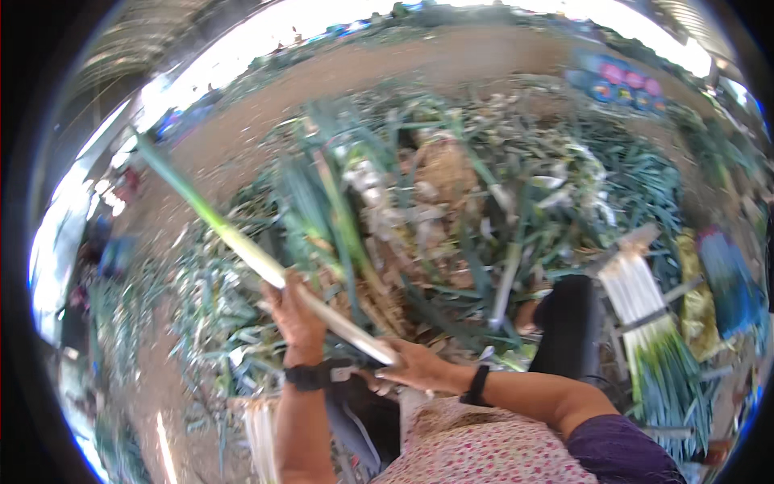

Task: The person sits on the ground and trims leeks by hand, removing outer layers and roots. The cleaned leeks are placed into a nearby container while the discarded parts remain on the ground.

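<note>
Green-topped and white-shafted, the leek [266,262] you are handling lies on a diagonal across your front, leaves up toward your left and the root end low by your lap. Your left hand [297,319] grips the shaft near mid-length, fingers wrapped shut around it from below; that hold carries the weight and keeps the long leaves clear of the ground. Your right hand [415,367] is at the white base, fingers drawn together on or against the end; motion blur prevents me from telling whether they pinch the stalk itself or a loose outer skin. Both wrists carry dark bands.

Ahead of you a large heap of leek trimmings [451,194], leaves and pale husks spreads over bare earth, within arm's reach. To your right, cleaned leeks [645,315] lie aligned in a bundle on a low frame, white ends together, apparently so they stay sorted and apart from the waste. A dark boot [568,323] shows between the heap and that bundle.
</note>
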Demonstrator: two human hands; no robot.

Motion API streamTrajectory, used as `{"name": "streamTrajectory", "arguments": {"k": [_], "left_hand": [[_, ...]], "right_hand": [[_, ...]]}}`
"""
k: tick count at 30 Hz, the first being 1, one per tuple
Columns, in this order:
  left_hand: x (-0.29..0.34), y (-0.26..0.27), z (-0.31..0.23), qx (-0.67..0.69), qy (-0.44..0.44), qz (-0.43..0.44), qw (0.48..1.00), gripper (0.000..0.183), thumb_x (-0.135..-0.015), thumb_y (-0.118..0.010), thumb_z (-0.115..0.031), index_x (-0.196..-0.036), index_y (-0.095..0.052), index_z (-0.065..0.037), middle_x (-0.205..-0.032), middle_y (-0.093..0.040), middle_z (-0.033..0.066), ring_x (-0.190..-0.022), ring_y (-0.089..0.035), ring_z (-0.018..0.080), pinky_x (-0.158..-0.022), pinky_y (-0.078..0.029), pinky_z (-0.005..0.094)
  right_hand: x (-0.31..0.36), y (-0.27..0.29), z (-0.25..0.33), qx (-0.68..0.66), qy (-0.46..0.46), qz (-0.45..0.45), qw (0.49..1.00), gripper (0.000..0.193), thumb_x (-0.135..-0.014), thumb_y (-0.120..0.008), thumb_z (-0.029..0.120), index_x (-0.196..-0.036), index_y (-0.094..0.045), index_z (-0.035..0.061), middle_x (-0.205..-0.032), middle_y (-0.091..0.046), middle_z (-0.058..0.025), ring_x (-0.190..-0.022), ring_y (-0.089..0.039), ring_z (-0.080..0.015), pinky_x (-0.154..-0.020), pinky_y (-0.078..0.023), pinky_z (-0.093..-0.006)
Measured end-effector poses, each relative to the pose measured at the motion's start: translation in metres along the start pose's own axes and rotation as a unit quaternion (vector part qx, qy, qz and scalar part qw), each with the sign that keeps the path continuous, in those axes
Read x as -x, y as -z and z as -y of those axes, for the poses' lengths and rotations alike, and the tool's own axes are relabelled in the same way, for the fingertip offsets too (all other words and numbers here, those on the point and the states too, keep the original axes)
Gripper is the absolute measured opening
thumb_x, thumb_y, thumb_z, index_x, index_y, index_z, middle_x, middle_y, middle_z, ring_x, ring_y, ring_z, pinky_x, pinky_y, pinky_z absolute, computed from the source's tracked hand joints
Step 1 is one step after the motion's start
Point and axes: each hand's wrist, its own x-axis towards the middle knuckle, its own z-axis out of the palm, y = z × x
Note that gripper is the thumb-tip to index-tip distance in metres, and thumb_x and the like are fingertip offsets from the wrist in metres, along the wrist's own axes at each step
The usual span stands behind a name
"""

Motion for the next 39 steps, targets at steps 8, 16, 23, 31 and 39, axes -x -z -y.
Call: {"name": "streamTrajectory", "arguments": {"k": [8,16,23,31,39], "left_hand": [[-0.023,-0.059,-0.168,0.478,0.167,0.16,0.847,0.036,-0.088,-0.062,-0.017,-0.119,-0.05,-0.004,-0.096,-0.06,0.0063,-0.088,-0.059,0.0208,-0.078,-0.049,0.0302],[-0.03,-0.066,-0.3,0.41,-0.194,0.29,0.843,0.044,-0.071,-0.074,-0.013,-0.111,-0.057,-0.009,-0.094,-0.064,0.0108,-0.09,-0.061,0.0317,-0.081,-0.047,0.0407],[-0.027,-0.102,-0.224,0.312,-0.112,0.255,0.909,0.047,-0.072,-0.071,-0.006,-0.117,-0.056,-0.006,-0.122,-0.052,0.0169,-0.11,-0.052,0.0335,-0.094,-0.041,0.0413],[-0.011,-0.109,-0.158,0.295,0.033,0.33,0.896,0.034,-0.079,-0.065,-0.001,-0.112,-0.058,-0.004,-0.116,-0.055,0.0129,-0.107,-0.054,0.0293,-0.09,-0.043,0.0366],[0.014,-0.105,-0.121,0.319,0.162,0.416,0.836,0.037,-0.084,-0.06,0.003,-0.119,-0.055,-0.003,-0.118,-0.052,0.0075,-0.107,-0.053,0.0176,-0.09,-0.044,0.0291]], "right_hand": [[0.015,0.155,0.119,0.544,0.371,-0.206,0.724,0.04,-0.079,-0.062,0.02,-0.117,-0.057,0.0101,-0.114,-0.056,-0.0104,-0.107,-0.053,-0.0262,-0.102,-0.034,-0.045],[0.177,0.288,0.088,0.596,-0.091,-0.078,0.794,0.027,-0.077,-0.061,0.016,-0.103,-0.065,0.0143,-0.088,-0.068,-0.006,-0.081,-0.066,-0.0262,-0.074,-0.05,-0.0386],[0.405,0.366,0.037,0.461,-0.354,-0.372,0.723,0.047,-0.075,-0.069,0.024,-0.119,-0.06,0.0102,-0.1,-0.066,-0.0168,-0.093,-0.063,-0.0326,-0.083,-0.048,-0.0402],[0.532,0.354,-0.102,0.352,-0.527,-0.396,0.665,0.056,-0.075,-0.07,0.031,-0.125,-0.056,0.0136,-0.11,-0.064,-0.0185,-0.104,-0.06,-0.0348,-0.09,-0.046,-0.0416],[0.517,0.355,-0.224,0.309,-0.551,-0.349,0.692,0.053,-0.078,-0.068,0.033,-0.126,-0.055,0.0139,-0.117,-0.06,-0.0189,-0.111,-0.055,-0.0371,-0.093,-0.044,-0.0441]]}}
